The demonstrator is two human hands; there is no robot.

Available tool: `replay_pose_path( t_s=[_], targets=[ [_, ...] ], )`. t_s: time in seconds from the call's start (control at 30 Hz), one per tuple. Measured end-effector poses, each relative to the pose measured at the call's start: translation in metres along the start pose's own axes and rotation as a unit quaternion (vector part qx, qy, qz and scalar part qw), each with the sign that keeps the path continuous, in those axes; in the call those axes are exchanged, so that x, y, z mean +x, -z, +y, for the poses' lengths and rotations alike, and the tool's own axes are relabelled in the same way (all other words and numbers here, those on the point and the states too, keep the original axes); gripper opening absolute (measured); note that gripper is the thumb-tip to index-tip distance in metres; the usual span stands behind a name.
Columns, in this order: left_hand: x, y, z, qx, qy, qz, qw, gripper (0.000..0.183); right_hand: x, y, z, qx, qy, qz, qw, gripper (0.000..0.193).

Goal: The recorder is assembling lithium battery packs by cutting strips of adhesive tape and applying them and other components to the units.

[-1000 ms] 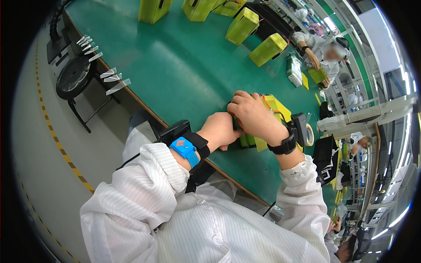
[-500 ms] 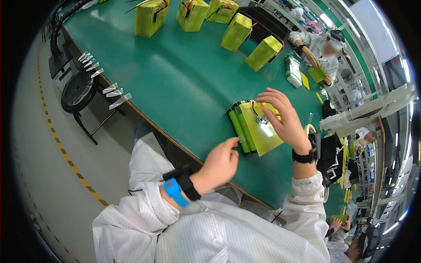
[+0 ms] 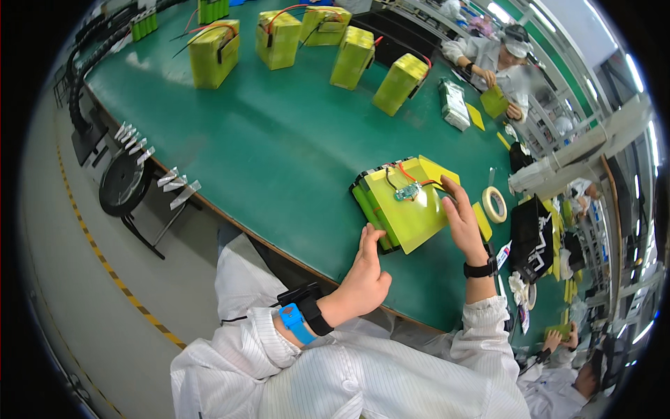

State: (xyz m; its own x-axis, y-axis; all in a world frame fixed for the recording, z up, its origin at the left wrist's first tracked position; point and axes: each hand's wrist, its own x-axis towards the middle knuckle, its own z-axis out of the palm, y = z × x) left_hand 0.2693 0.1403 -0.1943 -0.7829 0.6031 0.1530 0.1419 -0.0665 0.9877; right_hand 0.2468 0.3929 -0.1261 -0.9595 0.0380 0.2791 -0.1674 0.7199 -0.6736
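Note:
A battery pack of green cylindrical cells (image 3: 370,209) lies on the table in front of me. A translucent yellow sheet (image 3: 412,227) covers most of its top. On the sheet sits a small green circuit board (image 3: 407,192) with red and black wires. My left hand (image 3: 359,279), fingers stretched out, touches the pack's near left side with its fingertips. At the opposite side, my right hand (image 3: 464,220) rests its spread fingers and thumb by the sheet's right edge. Neither hand is closed around anything.
Several yellow-wrapped packs (image 3: 278,42) with wires stand along the far side. A tape roll (image 3: 494,204) and a black box (image 3: 532,241) lie to the right. Clear tape strips (image 3: 185,194) hang from the left table edge, near a black stool (image 3: 125,183). A co-worker (image 3: 488,63) handles a yellow piece.
My right hand has moved down from above the board to the sheet's right edge. My left fingers have straightened along the pack. The view has shifted slightly.

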Motion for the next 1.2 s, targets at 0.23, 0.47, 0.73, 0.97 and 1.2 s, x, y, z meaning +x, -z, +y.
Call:
replay_pose_path(
  t_s=[0.23,0.47,0.73,0.97,1.2],
  targets=[
    [-0.007,0.026,0.017,0.031,0.037,-0.091,0.995,0.065,-0.019,-0.011,0.028,0.217,-0.105,0.098,0.965,0.041],
    [0.012,0.031,0.024,-0.156,0.105,-0.076,0.979,0.085,-0.031,-0.022,0.028,0.273,-0.134,0.035,0.952,0.048],
    [0.023,0.024,0.022,-0.036,0.014,-0.015,0.999,0.091,-0.046,-0.025,-0.013,0.277,-0.151,0.002,0.949,0.047],
    [0.041,0.079,0.039,-0.152,0.130,0.032,0.979,0.061,-0.090,-0.071,-0.052,0.386,-0.132,-0.022,0.913,0.063],
    [0.063,0.071,0.049,-0.148,0.202,-0.030,0.968,0.057,-0.081,-0.066,-0.038,0.250,-0.099,0.025,0.963,0.065]
  ],
)
